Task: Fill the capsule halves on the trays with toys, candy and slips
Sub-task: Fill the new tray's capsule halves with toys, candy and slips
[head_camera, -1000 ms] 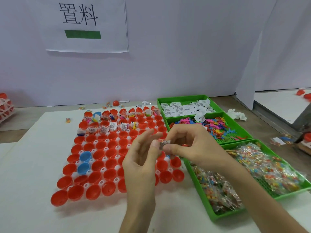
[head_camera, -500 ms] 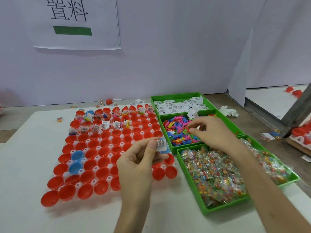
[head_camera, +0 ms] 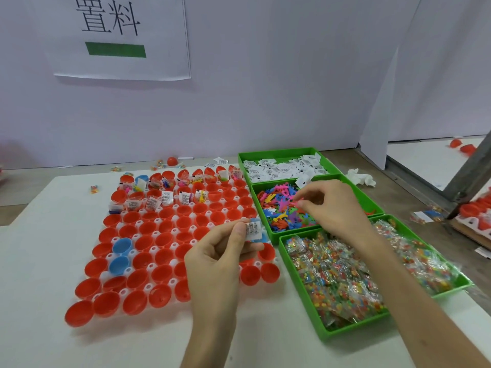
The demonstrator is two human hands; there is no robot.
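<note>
**First speaker:** What is on the left of the table (head_camera: pixel 39 248)?

**Second speaker:** A white tray (head_camera: pixel 153 250) of mostly red capsule halves (head_camera: pixel 164 296). The far rows hold slips and toys.

**First speaker:** And the hands?

**Second speaker:** The left hand (head_camera: pixel 220 256) is above the tray's right edge, its grip pinching a printed slip (head_camera: pixel 252 229). Further right, the right hand (head_camera: pixel 334 208) reaches into a green bin of plastic toys (head_camera: pixel 279 208), fingers curled. I cannot tell whether its grip holds one.
</note>
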